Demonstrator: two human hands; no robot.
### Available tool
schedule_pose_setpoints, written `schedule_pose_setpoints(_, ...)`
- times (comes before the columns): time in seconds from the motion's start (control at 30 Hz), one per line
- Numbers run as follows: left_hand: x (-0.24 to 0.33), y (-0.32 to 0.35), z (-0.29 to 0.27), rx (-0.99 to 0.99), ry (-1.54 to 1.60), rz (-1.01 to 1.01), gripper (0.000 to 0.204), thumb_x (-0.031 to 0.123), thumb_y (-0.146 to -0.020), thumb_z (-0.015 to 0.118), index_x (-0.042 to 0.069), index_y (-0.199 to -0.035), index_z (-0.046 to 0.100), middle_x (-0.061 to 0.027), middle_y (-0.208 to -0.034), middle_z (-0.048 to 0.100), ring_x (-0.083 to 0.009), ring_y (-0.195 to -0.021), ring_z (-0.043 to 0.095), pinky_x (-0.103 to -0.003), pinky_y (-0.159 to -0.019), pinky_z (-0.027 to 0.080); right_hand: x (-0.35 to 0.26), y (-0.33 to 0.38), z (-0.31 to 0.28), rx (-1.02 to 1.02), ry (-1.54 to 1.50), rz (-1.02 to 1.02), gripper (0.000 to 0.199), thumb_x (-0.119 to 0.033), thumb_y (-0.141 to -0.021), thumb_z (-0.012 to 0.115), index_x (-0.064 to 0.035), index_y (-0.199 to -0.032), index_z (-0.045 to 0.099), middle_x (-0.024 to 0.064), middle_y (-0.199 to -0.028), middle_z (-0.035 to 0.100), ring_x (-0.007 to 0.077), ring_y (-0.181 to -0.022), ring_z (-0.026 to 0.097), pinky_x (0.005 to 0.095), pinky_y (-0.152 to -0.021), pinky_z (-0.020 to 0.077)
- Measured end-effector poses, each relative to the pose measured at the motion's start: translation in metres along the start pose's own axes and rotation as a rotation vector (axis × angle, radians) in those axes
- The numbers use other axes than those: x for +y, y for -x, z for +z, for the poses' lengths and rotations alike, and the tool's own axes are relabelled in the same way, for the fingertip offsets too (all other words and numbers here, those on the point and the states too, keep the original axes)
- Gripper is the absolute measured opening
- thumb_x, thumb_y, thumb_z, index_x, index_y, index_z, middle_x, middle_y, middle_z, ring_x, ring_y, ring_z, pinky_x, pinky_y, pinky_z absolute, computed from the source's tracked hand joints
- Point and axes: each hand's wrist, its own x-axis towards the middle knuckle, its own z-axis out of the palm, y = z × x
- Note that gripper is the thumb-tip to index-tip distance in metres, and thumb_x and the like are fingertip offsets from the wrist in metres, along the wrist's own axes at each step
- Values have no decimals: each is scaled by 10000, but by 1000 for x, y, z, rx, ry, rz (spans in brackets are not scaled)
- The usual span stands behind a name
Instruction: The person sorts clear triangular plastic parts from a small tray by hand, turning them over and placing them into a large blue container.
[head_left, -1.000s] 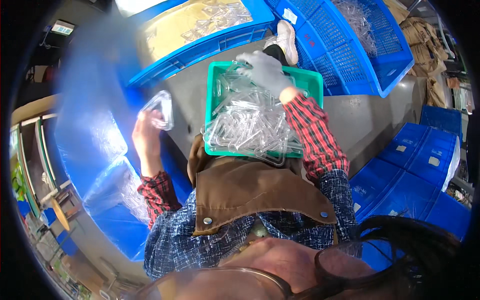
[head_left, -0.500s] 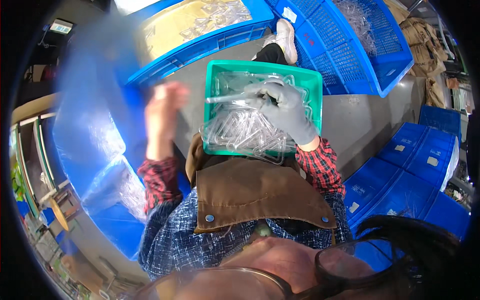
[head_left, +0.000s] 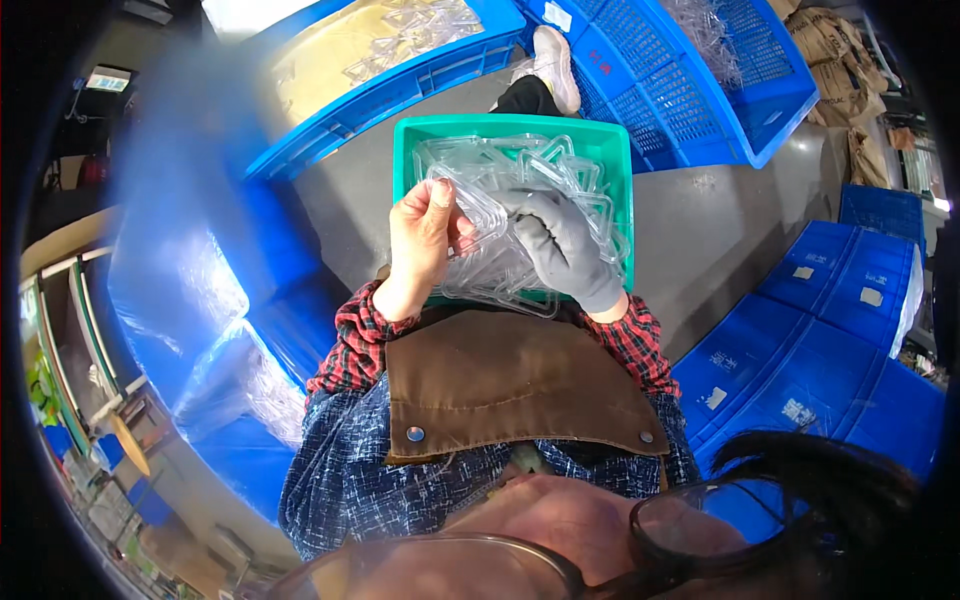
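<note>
A green bin (head_left: 402, 150) in front of me is heaped with clear plastic frames (head_left: 550, 160) with rounded corners. Above the heap, my bare left hand (head_left: 424, 228) pinches one clear plastic frame (head_left: 484, 220) between thumb and fingers. My right hand (head_left: 562, 248), in a grey glove, is closed with its fingertips at the other side of that same frame. The curled glove hides whatever else may lie in its palm.
A blue crate (head_left: 385, 95) with clear pieces stands beyond the bin; another blue crate (head_left: 640, 95) is at far right. Clear film-lined blue boxes (head_left: 205, 390) stand at my left, stacked blue crates (head_left: 800, 340) at my right. Brown sacks (head_left: 835, 60) lie farther off.
My left hand has come in from the left side to over the bin and now grips the frame. My right hand has turned and lowered slightly beside it.
</note>
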Motion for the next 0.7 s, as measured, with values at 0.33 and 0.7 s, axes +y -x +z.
schedule_pose_setpoints(0.33,-4,0,-1,-61,36,-21,294,312,-847,555,41,-752,489,-47,-515,521,-113,-376,455,-234,-340,366,7,6,8,34,75,25,166,-66,-769,582,-31,-930,570,135,-820,570,322,-734,554,354,-621,438)
schedule_pose_setpoints(0.7,4,16,-2,-280,-440,5,120,128,-801,588,48,-721,550,-66,-573,567,-132,-458,531,-257,-393,415,21,10,17,153,-67,417,135,-104,-847,492,-31,-923,577,84,-720,575,173,-625,548,301,-579,427)
